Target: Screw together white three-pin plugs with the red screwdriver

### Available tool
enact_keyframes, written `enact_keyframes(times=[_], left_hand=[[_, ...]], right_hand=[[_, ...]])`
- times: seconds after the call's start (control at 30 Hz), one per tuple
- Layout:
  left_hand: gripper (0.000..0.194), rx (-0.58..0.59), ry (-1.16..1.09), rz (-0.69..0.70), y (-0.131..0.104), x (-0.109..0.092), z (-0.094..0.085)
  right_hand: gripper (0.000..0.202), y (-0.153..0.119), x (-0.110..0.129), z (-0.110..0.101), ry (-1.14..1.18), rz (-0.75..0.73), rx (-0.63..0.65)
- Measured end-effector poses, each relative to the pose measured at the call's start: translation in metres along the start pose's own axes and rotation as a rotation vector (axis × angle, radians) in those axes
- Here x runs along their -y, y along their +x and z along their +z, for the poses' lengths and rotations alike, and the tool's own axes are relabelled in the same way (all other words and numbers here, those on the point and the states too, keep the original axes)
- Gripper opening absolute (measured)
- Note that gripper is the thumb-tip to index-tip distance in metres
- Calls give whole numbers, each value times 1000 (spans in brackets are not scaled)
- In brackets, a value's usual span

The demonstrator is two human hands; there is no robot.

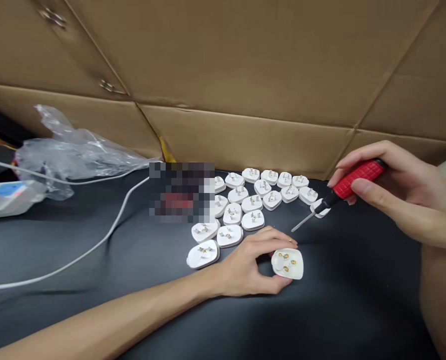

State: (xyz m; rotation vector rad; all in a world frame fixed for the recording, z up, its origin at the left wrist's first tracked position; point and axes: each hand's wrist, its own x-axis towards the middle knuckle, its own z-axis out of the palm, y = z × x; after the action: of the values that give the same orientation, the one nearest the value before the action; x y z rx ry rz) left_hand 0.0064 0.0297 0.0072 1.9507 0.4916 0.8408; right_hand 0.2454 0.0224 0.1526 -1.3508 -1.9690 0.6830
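My left hand rests on the dark tabletop, thumb and fingers closed around the sides of a white plug housing. Its open face is up and shows several brass-coloured parts inside. A tiny brass-coloured piece sits by the left fingertips. To the right and higher, my right hand grips a screwdriver by its red and black handle. The metal shaft slants down to the left, its tip a little above and apart from the housing. Several white plugs lie pins up beyond my left hand.
Brown cardboard stands as a wall behind the table. A clear plastic bag and a white cable lie at the left, near a white power strip-like object. A patch beside the plugs is blurred out.
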Motion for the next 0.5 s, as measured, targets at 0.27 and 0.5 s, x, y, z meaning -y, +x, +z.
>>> enact_keyframes(times=[0.27, 0.5], left_hand=[[43, 9, 4, -19, -1, -1, 0], [44, 2, 0, 21, -1, 1, 1]], right_hand=[[15, 5, -2, 3, -34, -32, 147], [16, 5, -3, 5, -30, -51, 214]])
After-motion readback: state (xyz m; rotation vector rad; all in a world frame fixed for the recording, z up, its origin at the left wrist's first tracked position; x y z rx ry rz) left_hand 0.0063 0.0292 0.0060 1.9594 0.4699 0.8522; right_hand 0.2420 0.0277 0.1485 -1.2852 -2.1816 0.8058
